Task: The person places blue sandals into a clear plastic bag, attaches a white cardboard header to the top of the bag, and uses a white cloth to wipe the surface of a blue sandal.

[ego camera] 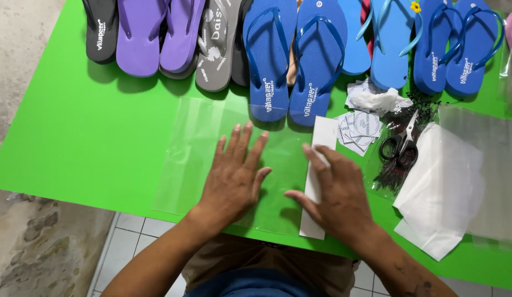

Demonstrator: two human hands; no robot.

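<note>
Green table [74, 137]: bright green surface, near edge running along the bottom of the view, tiled floor below it.

Far row, left to right: one black flip-flop [102, 30]; a purple pair [157, 33]; a grey flip-flop [216, 47] lying partly over a darker one; a dark blue pair [297, 60] with toes pointing near; lighter blue flip-flops [390, 41], one bearing a small yellow flower; a second dark blue pair [459, 47]; a pink item at the far right edge, mostly cut off.

Clear plastic bag [184, 159]: lies flat at the near middle of the table, just near of the first dark blue pair.

Left hand [234, 176]: open, fingers spread, palm pressed flat on the bag; grips nothing.

White card strip [319, 181]: long and narrow, lying at the right end of the bag, running from far to near.

Right hand [338, 192]: open and flat, fingers resting on the strip, pressing it down rather than pinching it.

Right of the strip: a loose pile of round-printed paper labels [363, 129], a crumpled white scrap on its far side; black-handled scissors [401, 146] on a dark speckled sheet; a stack of white sheets [440, 192]; further clear plastic bags [492, 165] at the right edge.
</note>
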